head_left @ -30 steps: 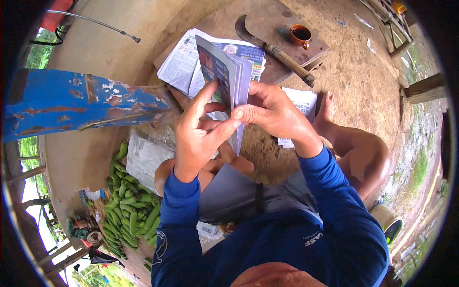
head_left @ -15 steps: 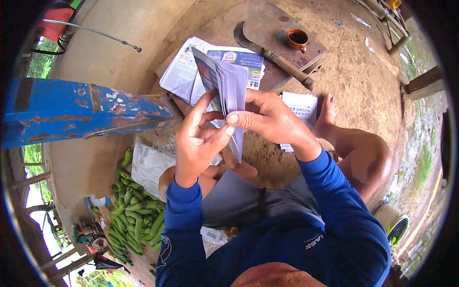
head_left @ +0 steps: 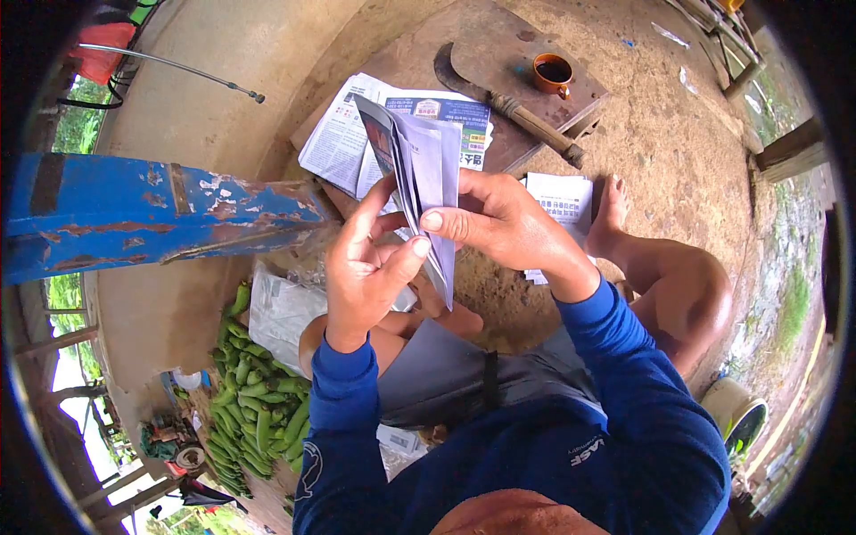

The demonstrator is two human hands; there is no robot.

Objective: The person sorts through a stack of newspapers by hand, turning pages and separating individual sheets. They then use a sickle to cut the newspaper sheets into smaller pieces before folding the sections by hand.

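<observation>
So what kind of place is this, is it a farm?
Probably, yes: a rural, farm-like outdoor spot. The ground is bare dirt, a heap of green bananas lies nearby, and a curved blade rests on a wooden board. The left hand and right hand hold a folded newspaper.

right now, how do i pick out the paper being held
Start at the wooden board at the top, where newspapers lie flat. Just below, the left hand and right hand pinch a folded paper. It alone stands on edge, off the ground.
</observation>
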